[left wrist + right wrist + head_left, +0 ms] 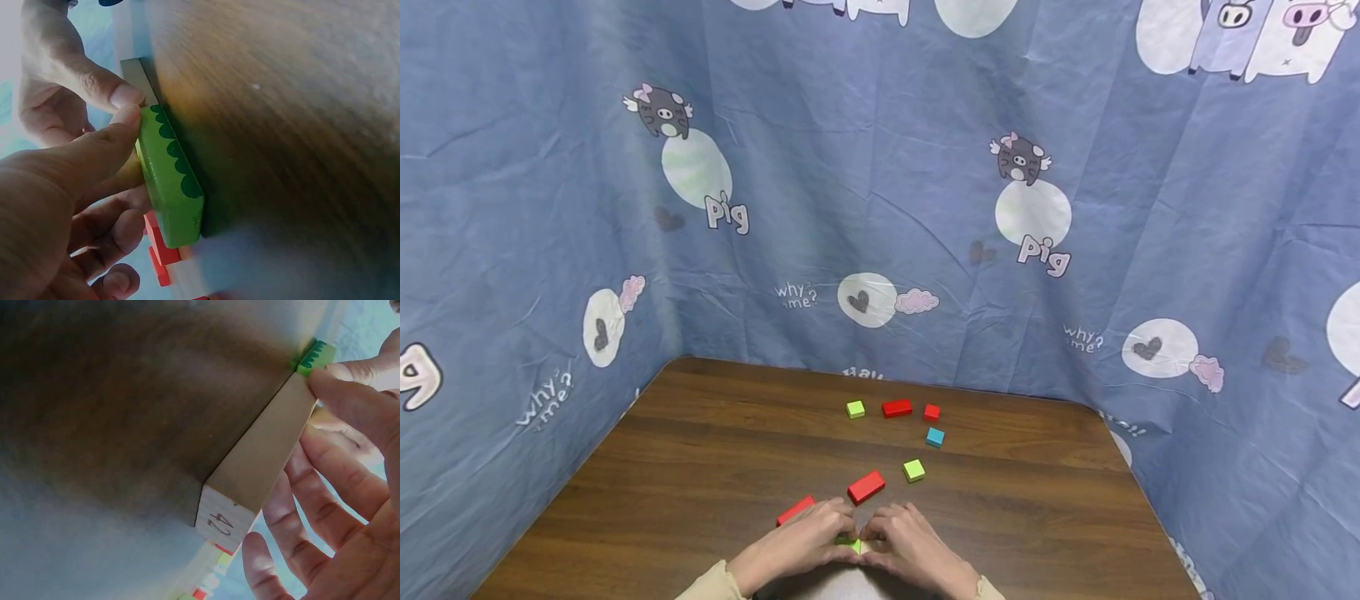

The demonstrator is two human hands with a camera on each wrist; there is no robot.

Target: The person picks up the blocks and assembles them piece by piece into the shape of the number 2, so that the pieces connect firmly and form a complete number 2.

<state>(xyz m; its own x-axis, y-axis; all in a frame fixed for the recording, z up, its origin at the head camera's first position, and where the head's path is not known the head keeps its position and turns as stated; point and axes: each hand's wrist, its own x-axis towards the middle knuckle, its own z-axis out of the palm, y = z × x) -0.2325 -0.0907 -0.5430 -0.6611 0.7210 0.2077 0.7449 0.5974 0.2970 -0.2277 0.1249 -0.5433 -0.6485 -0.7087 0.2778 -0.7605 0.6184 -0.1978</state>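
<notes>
Thumb and fingertips of my left hand [805,533] pinch a long green block [165,181] with dark green scallops along one side. My right hand [913,542] grips a plain wooden block [259,450] in the same way; its near end bears the number 42. Both blocks lie low at the table surface, end to end, and the two thumbs almost meet at the join. In the head view the hands cover most of both blocks. Just beyond the left hand is a red block [795,510], and another red block [867,487] lies ahead of the fingers.
Farther back on the brown wooden table [700,442] are a small green block [913,471], a blue block [935,437], a small red block [932,412], a longer red block [897,409] and another green block [855,409]. A blue printed cloth [880,208] surrounds the table.
</notes>
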